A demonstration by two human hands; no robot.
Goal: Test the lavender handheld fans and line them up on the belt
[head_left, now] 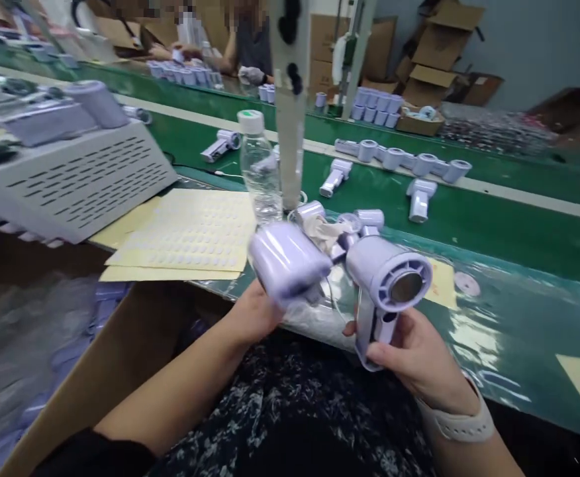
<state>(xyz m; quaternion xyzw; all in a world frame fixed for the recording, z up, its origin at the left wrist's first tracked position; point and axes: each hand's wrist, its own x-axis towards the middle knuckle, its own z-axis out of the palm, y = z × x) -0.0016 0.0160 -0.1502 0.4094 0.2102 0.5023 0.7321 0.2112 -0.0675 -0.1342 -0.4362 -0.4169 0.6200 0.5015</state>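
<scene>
My left hand (254, 310) is closed around a lilac handheld fan body (287, 262), blurred by motion, held just above the table's near edge. In my right hand (412, 354), fingers wrapped round the handle, I hold a second lilac fan (386, 281) whose round open barrel points towards me. The two fans sit side by side, nearly touching. A white band is on my right wrist.
Yellow sticker sheets (191, 228), a clear water bottle (259, 165) and a white post (290, 99) stand ahead. Several lilac fans (419, 199) lie on the green conveyor (493, 218). A grey vented machine (71, 172) sits at the left, a cardboard box (96, 371) below it. Other workers sit across the belt.
</scene>
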